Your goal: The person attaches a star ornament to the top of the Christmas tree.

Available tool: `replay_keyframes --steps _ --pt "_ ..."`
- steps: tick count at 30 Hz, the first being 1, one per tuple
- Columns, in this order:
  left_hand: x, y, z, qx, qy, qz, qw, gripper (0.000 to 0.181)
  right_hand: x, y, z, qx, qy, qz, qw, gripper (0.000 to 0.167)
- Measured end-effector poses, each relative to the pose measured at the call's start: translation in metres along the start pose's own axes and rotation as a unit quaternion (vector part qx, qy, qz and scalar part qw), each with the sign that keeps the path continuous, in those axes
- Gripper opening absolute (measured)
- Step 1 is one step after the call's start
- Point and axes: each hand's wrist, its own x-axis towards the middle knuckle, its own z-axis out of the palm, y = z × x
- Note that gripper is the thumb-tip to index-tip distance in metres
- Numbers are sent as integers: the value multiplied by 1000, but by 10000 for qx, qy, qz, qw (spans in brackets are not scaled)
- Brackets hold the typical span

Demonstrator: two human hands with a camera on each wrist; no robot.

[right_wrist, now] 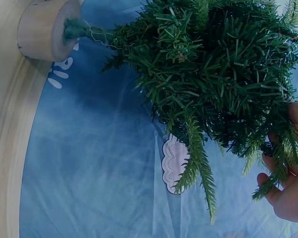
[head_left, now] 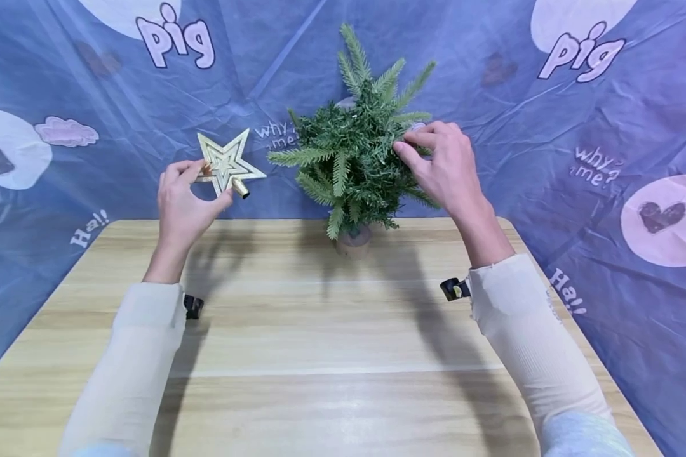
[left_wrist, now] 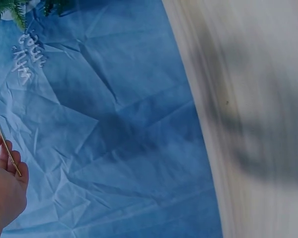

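Observation:
My left hand holds a gold five-pointed star tree topper between thumb and fingers, left of the tree. A short gold tube sticks out at the star's lower right. In the left wrist view the star shows edge-on as a thin gold line in the fingers. A small artificial Christmas tree stands upright on a round wooden base. At its right side, my right hand grips a branch. The right wrist view shows the fingers curled behind green branch tips, partly hidden by needles.
The light wooden table ends at a back edge just behind the tree base. A creased blue printed cloth hangs behind it and along both sides. Small black wrist cameras sit at both cuffs.

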Motion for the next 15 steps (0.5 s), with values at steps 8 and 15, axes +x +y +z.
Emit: replay_keyframes --steps 8,15 --pt "8 17 0 -145 135 -17 9998 65 -1 0 1 18 59 -19 10000 41" --pt "18 32 0 -154 209 267 9993 61 1 0 1 25 116 -73 9999 40"
